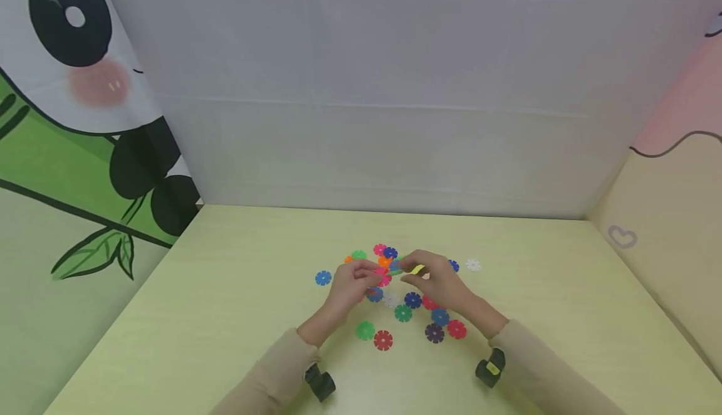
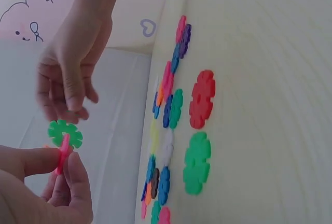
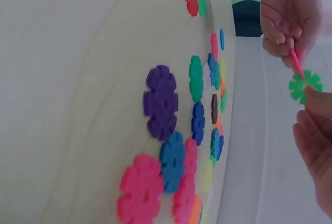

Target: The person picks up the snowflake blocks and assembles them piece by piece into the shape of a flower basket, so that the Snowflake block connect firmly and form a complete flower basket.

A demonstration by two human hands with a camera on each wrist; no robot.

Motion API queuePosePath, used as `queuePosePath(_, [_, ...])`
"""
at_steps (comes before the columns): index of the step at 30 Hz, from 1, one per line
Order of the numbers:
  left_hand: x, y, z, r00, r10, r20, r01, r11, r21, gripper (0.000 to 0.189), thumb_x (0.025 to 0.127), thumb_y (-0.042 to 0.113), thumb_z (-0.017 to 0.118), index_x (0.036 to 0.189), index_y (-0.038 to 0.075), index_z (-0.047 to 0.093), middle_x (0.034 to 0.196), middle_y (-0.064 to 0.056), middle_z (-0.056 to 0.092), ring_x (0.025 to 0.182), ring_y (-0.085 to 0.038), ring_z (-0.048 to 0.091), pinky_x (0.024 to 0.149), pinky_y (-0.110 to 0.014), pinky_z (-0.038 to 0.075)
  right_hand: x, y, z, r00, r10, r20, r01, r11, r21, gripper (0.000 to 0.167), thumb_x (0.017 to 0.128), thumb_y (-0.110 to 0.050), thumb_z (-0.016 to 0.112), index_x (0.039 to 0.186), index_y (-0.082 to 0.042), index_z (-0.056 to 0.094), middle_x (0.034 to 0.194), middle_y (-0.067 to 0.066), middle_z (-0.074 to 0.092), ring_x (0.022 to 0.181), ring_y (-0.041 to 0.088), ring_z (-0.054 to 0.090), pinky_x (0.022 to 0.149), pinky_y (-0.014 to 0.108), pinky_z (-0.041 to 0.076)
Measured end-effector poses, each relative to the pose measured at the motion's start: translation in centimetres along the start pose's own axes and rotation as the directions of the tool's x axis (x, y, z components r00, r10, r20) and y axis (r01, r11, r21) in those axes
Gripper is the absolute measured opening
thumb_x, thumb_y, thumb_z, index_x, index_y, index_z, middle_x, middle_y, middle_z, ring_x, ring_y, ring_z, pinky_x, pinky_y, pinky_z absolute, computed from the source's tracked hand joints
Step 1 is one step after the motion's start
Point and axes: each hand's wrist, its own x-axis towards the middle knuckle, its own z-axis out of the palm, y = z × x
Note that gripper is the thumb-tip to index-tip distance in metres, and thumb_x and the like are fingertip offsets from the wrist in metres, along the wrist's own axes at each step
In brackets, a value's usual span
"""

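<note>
My left hand (image 1: pixel 350 285) pinches a pink notched disc (image 2: pixel 63 154) between thumb and fingers, edge-on in the left wrist view. A green notched disc (image 2: pixel 65 134) stands at the pink one's edge, crossing it at an angle. My right hand (image 1: pixel 437 280) is right beside the green disc; in the right wrist view a fingertip overlaps it. In the head view its thumb and forefinger are spread apart, with a bit of yellow showing between them. Both hands are raised over scattered notched discs, and partly hide some of them.
Several flat discs lie on the pale table (image 1: pixel 237 315), among them a red disc (image 1: pixel 383 340), a purple disc (image 1: pixel 434 333), a blue disc (image 1: pixel 323 278) and a white disc (image 1: pixel 472 266). A white wall (image 1: pixel 395 158) rises behind, with printed panels at both sides.
</note>
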Motion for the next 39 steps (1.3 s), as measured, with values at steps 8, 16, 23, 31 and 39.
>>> queuePosePath(8, [0.2, -1.2, -2.2, 0.999, -0.048, -0.024, 0.049, 0.997, 0.051, 0.02, 0.09, 0.005, 0.066, 0.106, -0.006, 0.063, 0.096, -0.02, 0.074, 0.077, -0.021, 0.071, 0.075, -0.034, 0.061, -1.5, 3.2, -0.5, 0.913, 0.278, 0.3, -0.257, 0.96, -0.11, 0.026, 0.085, -0.01, 0.075, 0.107, 0.001, 0.071, 0.097, 0.009, 0.071, 0.088, 0.014, 0.063, 0.075, 0.018, 0.053])
queuePosePath(16, [-0.3, -1.2, -3.3, 0.997, -0.072, 0.009, 0.072, 0.996, 0.048, 0.023, 0.088, 0.001, 0.069, 0.107, -0.009, 0.062, 0.101, -0.024, 0.072, 0.078, -0.02, 0.072, 0.077, -0.036, 0.062, -1.9, 4.1, 0.3, 0.898, 0.293, 0.328, -0.258, 0.955, -0.149, 0.03, 0.084, -0.012, 0.076, 0.112, -0.001, 0.072, 0.099, 0.004, 0.068, 0.089, 0.012, 0.061, 0.076, 0.021, 0.053])
queuePosePath(23, [-0.4, -1.2, -2.8, 0.997, -0.068, 0.045, 0.067, 0.998, 0.017, 0.029, 0.087, -0.001, 0.069, 0.113, -0.011, 0.061, 0.106, -0.027, 0.07, 0.08, -0.022, 0.073, 0.08, -0.039, 0.062, -1.9, 3.8, 0.7, 0.909, 0.29, 0.299, -0.258, 0.956, -0.142, 0.022, 0.083, -0.008, 0.076, 0.103, -0.008, 0.069, 0.099, 0.001, 0.071, 0.091, 0.014, 0.063, 0.08, 0.024, 0.055])
queuePosePath(31, [-0.3, -0.6, -1.1, 0.997, -0.072, 0.023, 0.072, 0.997, -0.016, 0.026, 0.087, -0.001, 0.069, 0.11, -0.01, 0.062, 0.1, -0.021, 0.07, 0.078, -0.018, 0.073, 0.075, -0.032, 0.062, -2.4, 2.6, 0.9, 0.968, 0.199, 0.156, -0.193, 0.98, -0.052, 0.013, 0.086, 0.0, 0.07, 0.096, -0.007, 0.067, 0.093, 0.004, 0.071, 0.084, 0.013, 0.065, 0.076, 0.019, 0.055])
queuePosePath(39, [-0.5, 0.0, -0.2, 0.997, -0.062, 0.047, 0.063, 0.998, -0.022, 0.027, 0.091, 0.006, 0.067, 0.113, -0.008, 0.061, 0.106, -0.023, 0.071, 0.078, -0.013, 0.071, 0.076, -0.029, 0.061, -2.8, 0.4, 1.3, 0.983, 0.025, -0.184, -0.02, 0.999, 0.031, 0.019, 0.082, 0.008, 0.072, 0.093, -0.006, 0.066, 0.088, 0.006, 0.072, 0.079, 0.018, 0.07, 0.074, 0.022, 0.059])
